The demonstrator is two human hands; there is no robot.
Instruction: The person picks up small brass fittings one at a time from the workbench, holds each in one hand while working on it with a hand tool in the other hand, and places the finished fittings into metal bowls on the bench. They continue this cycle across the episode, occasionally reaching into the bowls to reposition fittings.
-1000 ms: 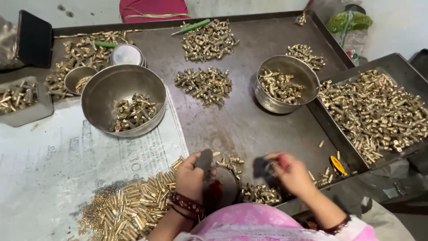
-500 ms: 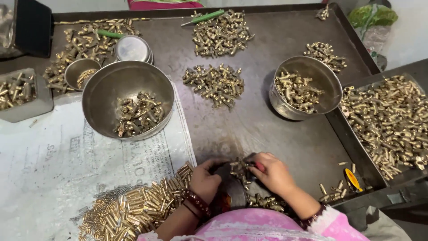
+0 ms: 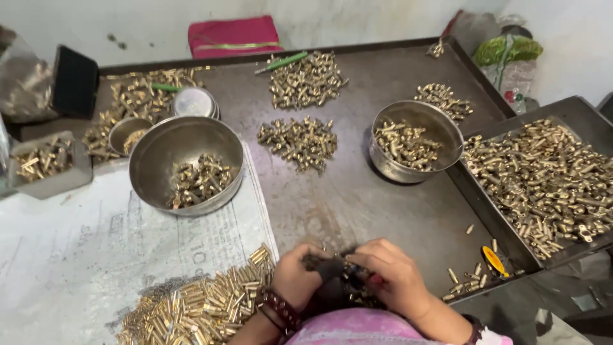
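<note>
Both hands, left hand [image 3: 295, 276] and right hand [image 3: 391, 276], have fingers clamped on a dark part [image 3: 332, 268] at the counter's [image 3: 357, 204] near edge; the large steel bowl [image 3: 186, 165] and smaller bowl [image 3: 416, 140] hold brass pieces.

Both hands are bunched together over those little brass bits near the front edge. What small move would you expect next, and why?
Probably the right hand eases away to pick up another brass piece. Both it and the left hand are closed around a small dark tool with brass parts at it, and loose brass pieces lie heaped beside the left hand.
</note>
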